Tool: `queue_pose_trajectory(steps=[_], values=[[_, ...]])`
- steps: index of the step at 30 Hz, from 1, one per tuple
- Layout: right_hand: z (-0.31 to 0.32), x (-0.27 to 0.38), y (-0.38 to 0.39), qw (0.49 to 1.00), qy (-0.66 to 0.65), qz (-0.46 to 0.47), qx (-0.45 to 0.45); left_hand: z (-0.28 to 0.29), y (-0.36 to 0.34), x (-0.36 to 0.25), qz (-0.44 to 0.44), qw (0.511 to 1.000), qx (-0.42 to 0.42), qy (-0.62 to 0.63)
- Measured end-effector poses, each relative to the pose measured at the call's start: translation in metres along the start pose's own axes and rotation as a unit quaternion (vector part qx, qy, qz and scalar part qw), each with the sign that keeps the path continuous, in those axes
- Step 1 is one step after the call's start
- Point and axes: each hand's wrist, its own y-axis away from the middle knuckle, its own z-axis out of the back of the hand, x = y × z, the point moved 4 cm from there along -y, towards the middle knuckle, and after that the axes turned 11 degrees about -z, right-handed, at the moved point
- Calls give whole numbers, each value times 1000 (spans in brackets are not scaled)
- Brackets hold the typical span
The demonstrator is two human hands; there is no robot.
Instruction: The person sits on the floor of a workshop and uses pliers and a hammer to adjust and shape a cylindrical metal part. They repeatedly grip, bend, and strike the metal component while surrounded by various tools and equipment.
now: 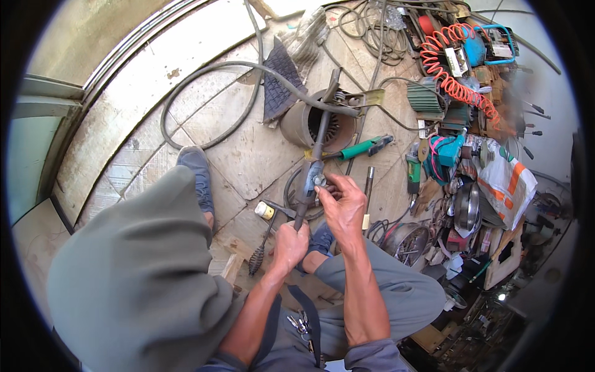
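My left hand [290,245] is wrapped round the near end of a dark metal shaft [321,129], which slants away from me. The shaft's far part crosses the rim of an open metal cylinder [296,127] lying on the floor with ridges inside. A thicker bluish-grey section [310,177] sits at mid-length. Against it, my right hand [344,208] has thumb and fingers pinched at a small round metal piece [320,180], perhaps a nut; the fingertips partly cover it. Left of the shaft lies a chipping hammer [265,234] with a coiled handle.
A green-handled tool [359,149] lies beyond my right hand. A thick black cable [170,108] loops across the tiled floor. Electric motors [426,98], an orange coiled hose [455,90], a teal power tool [445,158] and a white bag [508,186] crowd the right side.
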Motion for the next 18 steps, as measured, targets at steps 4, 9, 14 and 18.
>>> queue_pose_trajectory(steps=[4, 9, 14, 18], values=[[0, 17, 0, 994, 81, 75, -18, 2, 1, -3, 2, 1000, -23, -15], [4, 18, -4, 993, 89, 79, 2, -1, -2, -2, 25, 999, -9, -30], [2, 2, -8, 996, 91, -12, 21, -3, -3, 8, 37, 996, -39, -67], [-1, -14, -9, 996, 51, -66, 29, 1, -5, 4, 20, 994, -66, -90]])
